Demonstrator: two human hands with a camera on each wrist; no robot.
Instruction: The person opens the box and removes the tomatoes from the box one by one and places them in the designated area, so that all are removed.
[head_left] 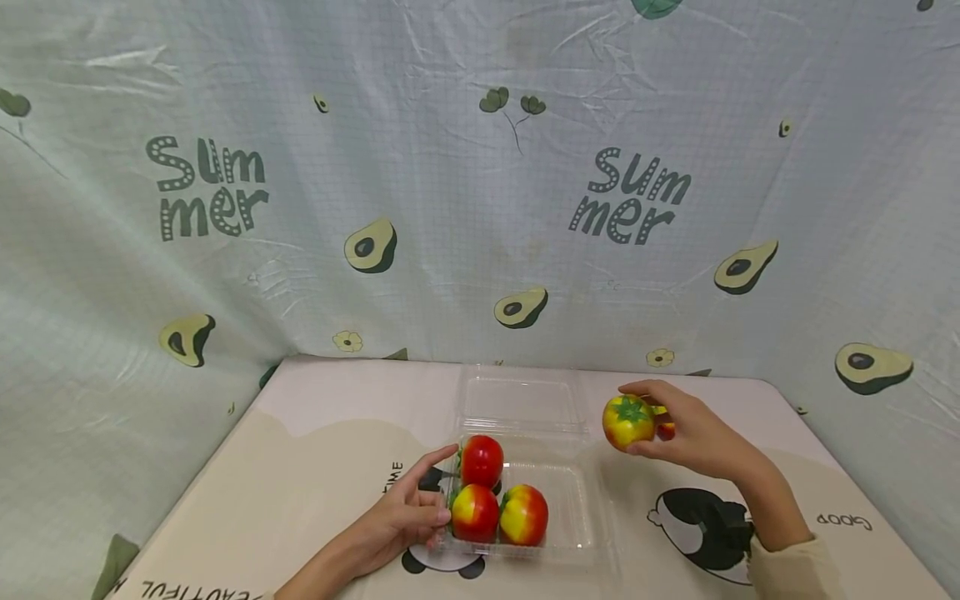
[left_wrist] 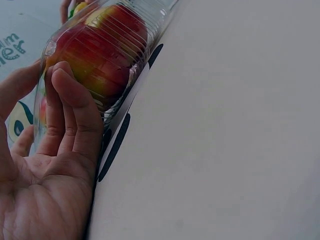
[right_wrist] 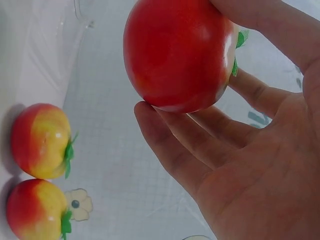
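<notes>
My right hand point(head_left: 693, 429) grips a red-and-yellow tomato point(head_left: 627, 422) between thumb and fingers, above the table to the right of a clear plastic box. Its green leafy top faces the head camera, while the right wrist view shows its smooth red side point(right_wrist: 175, 55). At the box's left wall point(left_wrist: 42, 82), my left hand point(head_left: 401, 521) pinches the plastic with thumb and fingers. Three tomatoes lie in the left part of the box: a red one point(head_left: 482, 461) at the back, and two red-and-yellow ones point(head_left: 475, 512) side by side in front.
The box's clear lid point(head_left: 521, 400) lies folded open behind it. Two more tomatoes point(right_wrist: 41, 141) stand side by side on the table, mostly hidden by my right hand in the head view. A printed curtain point(head_left: 450, 183) hangs around the light table point(head_left: 315, 408).
</notes>
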